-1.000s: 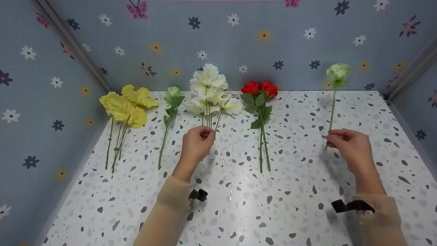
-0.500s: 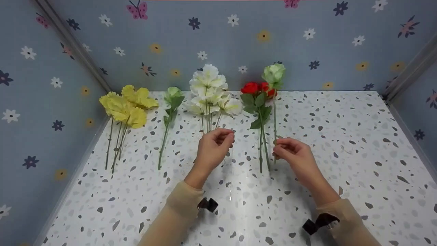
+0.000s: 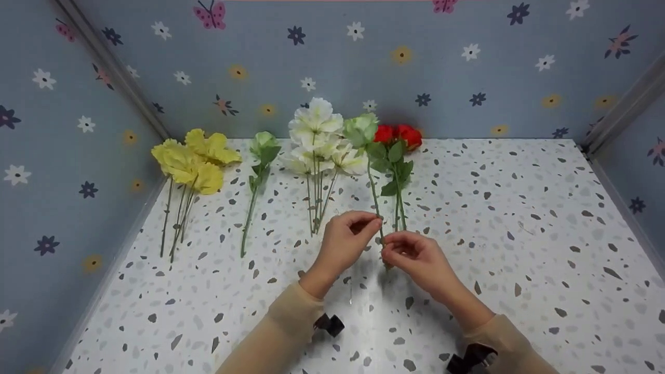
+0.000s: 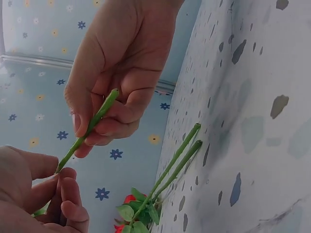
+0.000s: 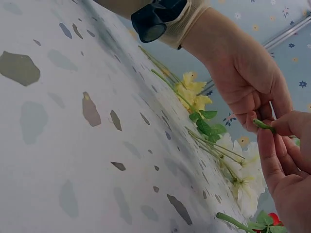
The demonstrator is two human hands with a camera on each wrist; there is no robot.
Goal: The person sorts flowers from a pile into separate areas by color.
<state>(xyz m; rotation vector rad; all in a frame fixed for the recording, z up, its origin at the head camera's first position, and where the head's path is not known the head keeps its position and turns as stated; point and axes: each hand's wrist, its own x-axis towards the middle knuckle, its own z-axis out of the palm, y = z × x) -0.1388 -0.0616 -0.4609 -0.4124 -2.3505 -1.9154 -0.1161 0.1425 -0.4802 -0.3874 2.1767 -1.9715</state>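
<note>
A pale green rose [image 3: 361, 130] is held up over the table between both hands, its bloom overlapping the white flowers and the red roses in the head view. My left hand [image 3: 344, 240] pinches the stem, and my right hand [image 3: 423, 262] pinches it lower down, close to its cut end. In the left wrist view the bare green stem [image 4: 75, 145] runs from one set of fingertips to the other. From the right wrist only a short tip of the stem [image 5: 263, 124] shows at the fingers. Two red roses [image 3: 408, 136] lie just behind the right hand.
Along the back of the speckled table [image 3: 519, 208] lie yellow flowers [image 3: 200, 161], another green rose [image 3: 263, 148] with leaves, and several white flowers [image 3: 317, 127]. Patterned blue panels [image 3: 332, 57] wall the table at the back and both sides.
My right hand has carried the green rose leftward from the right side. My left hand has moved right, away from the white flowers' stems, and now pinches the green rose's stem too.
</note>
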